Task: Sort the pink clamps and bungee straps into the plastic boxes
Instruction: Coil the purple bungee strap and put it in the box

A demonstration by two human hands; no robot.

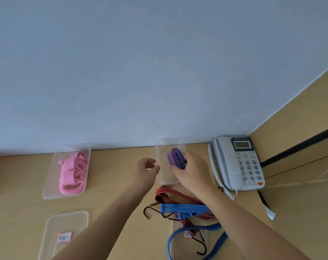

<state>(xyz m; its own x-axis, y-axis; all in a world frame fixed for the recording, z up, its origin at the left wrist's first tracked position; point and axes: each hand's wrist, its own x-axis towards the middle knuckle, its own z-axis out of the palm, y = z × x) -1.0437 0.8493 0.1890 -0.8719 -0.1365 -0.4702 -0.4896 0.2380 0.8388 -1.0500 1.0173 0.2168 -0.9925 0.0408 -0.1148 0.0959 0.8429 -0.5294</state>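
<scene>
Pink clamps — red-striped, blue-striped straps

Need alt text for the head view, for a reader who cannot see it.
The right hand holds a folded strap over the right box by the wall; the left hand hovers empty beside it. Pink clamps lie in the left box, loose straps on the table, a phone at right.

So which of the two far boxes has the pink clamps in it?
The left box, holding pink clamps. The right box, beside the phone, shows only the folded strap that the right hand grips.
</scene>
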